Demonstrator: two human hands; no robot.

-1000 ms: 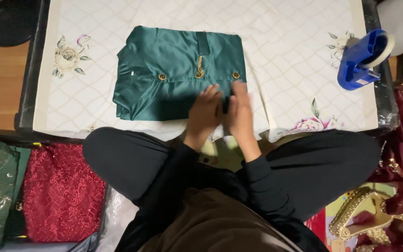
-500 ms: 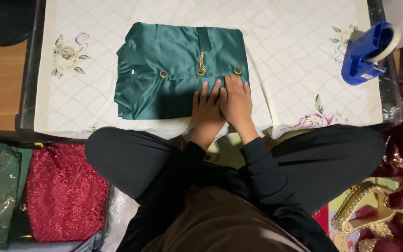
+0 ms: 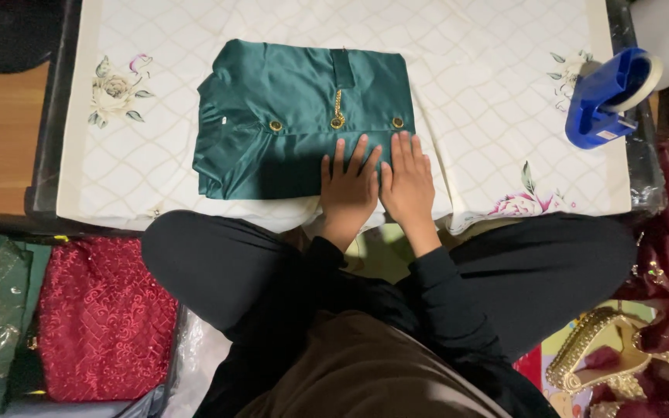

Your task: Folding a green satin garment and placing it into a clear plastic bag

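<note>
Both hands have spread since the earlier frames: the left hand (image 3: 348,184) and right hand (image 3: 406,179) now lie flat and wide, fingers open, side by side on the near right corner of the folded green satin garment (image 3: 288,116), holding nothing. It lies mid-table on the quilted floral cloth (image 3: 497,85), looks light, soft and slippery, so better taken at folded edges. Blue tape dispenser (image 3: 604,99) stays at the right edge.

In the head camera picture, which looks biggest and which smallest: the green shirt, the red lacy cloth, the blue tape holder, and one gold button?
1. Green shirt
2. Red lacy cloth, though it lies nearer the camera and is partly hidden, so this is unsure
3. Blue tape holder
4. Gold button
</note>
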